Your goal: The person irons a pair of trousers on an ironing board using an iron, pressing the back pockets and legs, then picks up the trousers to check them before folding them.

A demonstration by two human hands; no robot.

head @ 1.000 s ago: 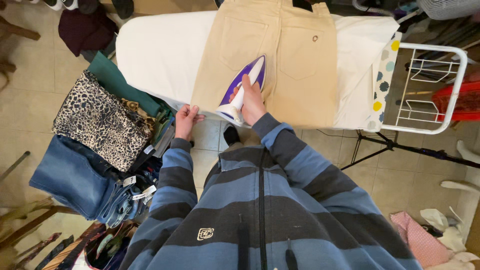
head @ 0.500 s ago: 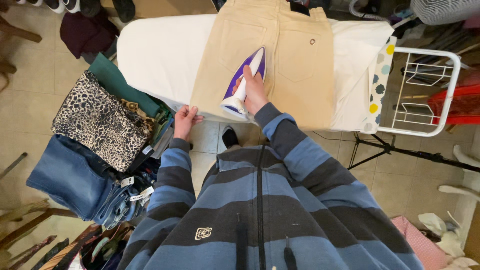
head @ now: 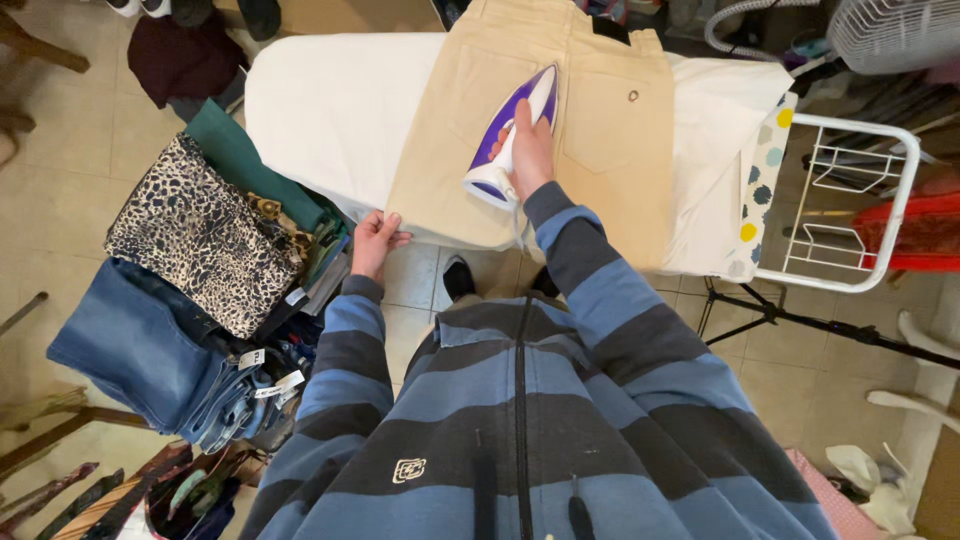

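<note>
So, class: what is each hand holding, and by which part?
Right hand holds the iron by its handle. Left hand holds the trousers at the near edge.

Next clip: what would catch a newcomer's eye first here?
The purple and white iron in the right hand, pressed flat on tan trousers spread over the white ironing board. The left hand grips the board's near edge. To the left sits a pile of folded clothes, a leopard-print piece above blue jeans.
</note>
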